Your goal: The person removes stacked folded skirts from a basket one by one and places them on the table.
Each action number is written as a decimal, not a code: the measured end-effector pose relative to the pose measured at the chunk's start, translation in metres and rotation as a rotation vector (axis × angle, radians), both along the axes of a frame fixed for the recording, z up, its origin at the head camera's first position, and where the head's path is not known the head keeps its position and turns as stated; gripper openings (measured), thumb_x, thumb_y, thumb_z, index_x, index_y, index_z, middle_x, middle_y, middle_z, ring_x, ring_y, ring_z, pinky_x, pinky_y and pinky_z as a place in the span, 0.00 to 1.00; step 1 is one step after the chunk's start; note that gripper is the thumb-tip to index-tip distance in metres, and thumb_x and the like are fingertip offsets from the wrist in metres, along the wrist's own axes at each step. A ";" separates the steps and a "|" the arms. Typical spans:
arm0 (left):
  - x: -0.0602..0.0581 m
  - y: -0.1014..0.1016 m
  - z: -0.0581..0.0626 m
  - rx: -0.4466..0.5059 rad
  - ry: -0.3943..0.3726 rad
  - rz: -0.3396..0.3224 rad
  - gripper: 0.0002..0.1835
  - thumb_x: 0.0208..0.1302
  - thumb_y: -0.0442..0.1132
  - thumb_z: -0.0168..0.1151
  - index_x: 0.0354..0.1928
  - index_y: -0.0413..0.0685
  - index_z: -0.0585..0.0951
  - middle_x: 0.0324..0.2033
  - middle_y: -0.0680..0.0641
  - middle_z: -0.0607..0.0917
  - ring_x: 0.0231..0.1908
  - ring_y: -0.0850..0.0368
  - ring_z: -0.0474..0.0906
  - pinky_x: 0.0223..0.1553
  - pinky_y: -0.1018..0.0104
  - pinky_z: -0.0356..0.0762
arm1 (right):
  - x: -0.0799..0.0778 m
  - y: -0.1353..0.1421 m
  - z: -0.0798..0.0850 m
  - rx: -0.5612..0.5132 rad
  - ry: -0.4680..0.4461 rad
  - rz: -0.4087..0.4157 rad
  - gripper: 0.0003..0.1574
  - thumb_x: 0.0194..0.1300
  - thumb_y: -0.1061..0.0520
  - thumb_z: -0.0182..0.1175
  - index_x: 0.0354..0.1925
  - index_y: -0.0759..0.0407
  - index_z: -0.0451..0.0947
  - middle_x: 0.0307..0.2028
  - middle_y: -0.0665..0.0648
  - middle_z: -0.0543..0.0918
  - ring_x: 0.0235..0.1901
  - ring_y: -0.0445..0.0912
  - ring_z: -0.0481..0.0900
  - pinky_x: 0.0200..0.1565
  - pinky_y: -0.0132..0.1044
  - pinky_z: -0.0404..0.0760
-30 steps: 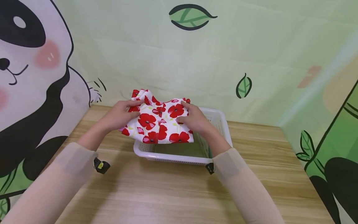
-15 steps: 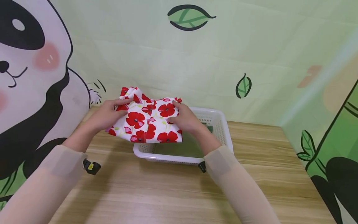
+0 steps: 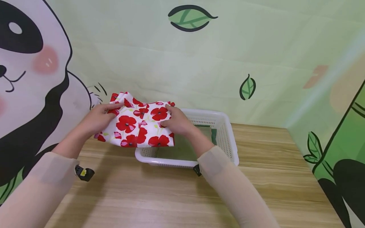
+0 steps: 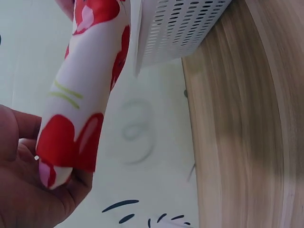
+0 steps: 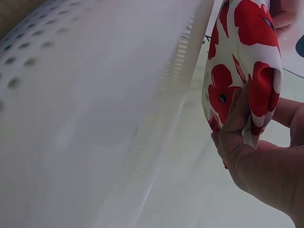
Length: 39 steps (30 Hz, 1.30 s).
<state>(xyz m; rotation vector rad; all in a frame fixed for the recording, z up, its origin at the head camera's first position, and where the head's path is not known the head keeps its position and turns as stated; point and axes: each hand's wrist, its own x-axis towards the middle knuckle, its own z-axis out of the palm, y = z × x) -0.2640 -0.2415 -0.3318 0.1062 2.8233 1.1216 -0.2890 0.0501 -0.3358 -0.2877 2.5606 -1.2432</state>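
Observation:
A folded white garment with red poppies (image 3: 142,126) is held up between both hands, over the left part of a white plastic basket (image 3: 232,142). My left hand (image 3: 99,118) grips its left edge, thumb on the top face and fingers underneath. At the opposite edge my right hand (image 3: 178,120) pinches the cloth the same way. In the left wrist view the folded layers of the garment (image 4: 78,95) pass into the curled left hand (image 4: 42,185). The right wrist view shows the right hand (image 5: 256,152) clasping a fold of the garment (image 5: 249,38).
Inside the basket lies a flat green cloth (image 3: 185,148) with a darker green edge at the right. The basket stands on a wood-grain table (image 3: 159,196) near the back wall (image 3: 205,69). A panda-print wall (image 3: 54,95) borders the left side.
Both hands have carried the flowered garment leftward, from mostly over the basket to partly beyond its left side. More of the green cloth in the basket now shows.

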 end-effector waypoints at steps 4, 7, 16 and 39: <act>0.001 -0.002 -0.001 0.034 -0.028 0.039 0.31 0.77 0.42 0.49 0.79 0.62 0.63 0.74 0.28 0.62 0.63 0.36 0.69 0.40 0.68 0.82 | 0.001 -0.007 -0.003 -0.014 -0.006 -0.013 0.51 0.68 0.53 0.67 0.82 0.50 0.54 0.75 0.59 0.66 0.73 0.53 0.65 0.65 0.49 0.80; 0.001 -0.004 -0.001 0.044 -0.038 0.069 0.31 0.76 0.41 0.49 0.79 0.62 0.63 0.75 0.29 0.61 0.64 0.35 0.68 0.41 0.66 0.83 | 0.001 -0.013 -0.006 -0.036 -0.005 -0.025 0.51 0.68 0.54 0.67 0.82 0.50 0.55 0.75 0.59 0.67 0.72 0.53 0.66 0.64 0.49 0.80; -0.006 -0.012 -0.004 0.049 -0.027 0.128 0.31 0.76 0.39 0.46 0.80 0.59 0.63 0.77 0.28 0.56 0.70 0.31 0.60 0.39 0.65 0.83 | -0.003 -0.032 -0.013 -0.090 -0.002 -0.060 0.49 0.67 0.55 0.68 0.81 0.51 0.58 0.75 0.61 0.67 0.72 0.54 0.67 0.66 0.49 0.79; -0.012 -0.046 -0.013 -0.038 -0.044 0.148 0.33 0.73 0.35 0.47 0.80 0.48 0.62 0.74 0.22 0.56 0.70 0.25 0.56 0.36 0.66 0.82 | -0.003 -0.076 -0.029 -0.090 0.039 -0.028 0.29 0.69 0.55 0.67 0.67 0.48 0.79 0.68 0.57 0.75 0.66 0.50 0.71 0.60 0.45 0.82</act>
